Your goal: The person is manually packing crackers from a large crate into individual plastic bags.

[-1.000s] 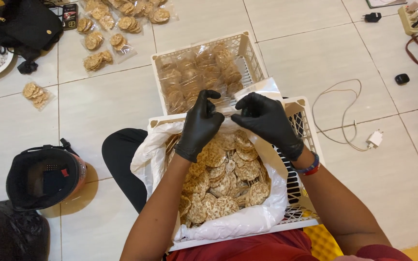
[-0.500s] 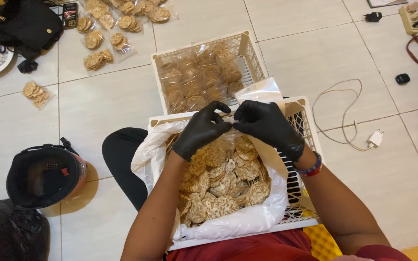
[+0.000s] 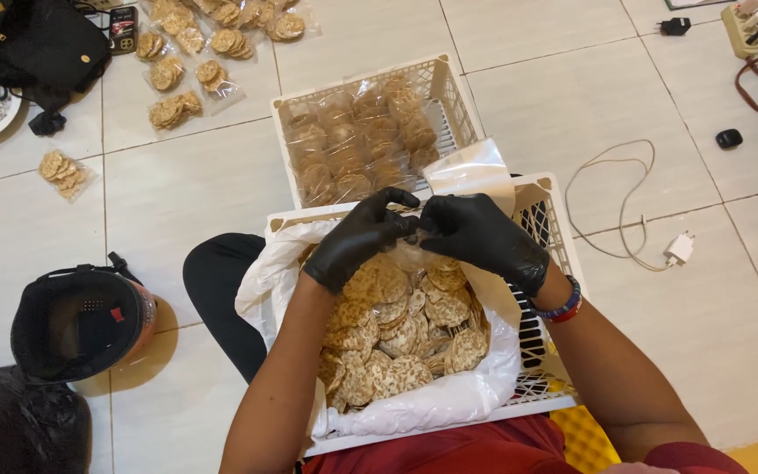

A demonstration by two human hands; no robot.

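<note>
The fingers of both black-gloved hands meet over the near crate, pinching the mouth of a small clear plastic bag between them; the bag's free end stands up behind the right hand, over the crate's far rim. The left hand grips the same edge from the other side, thumb and forefinger closed on the film.

Judging by this grip, the step in hand is opening the empty bag, and the next move would call for rubbing the 2 layers apart until the mouth gapes wide enough to take crackers.

Directly beneath the hands lies a heap of round brown crackers in a white plastic liner inside the near white crate. Beyond it, a second white crate holds filled, sealed packets. More packets lie on the tiled floor, with a black helmet at the left.
</note>
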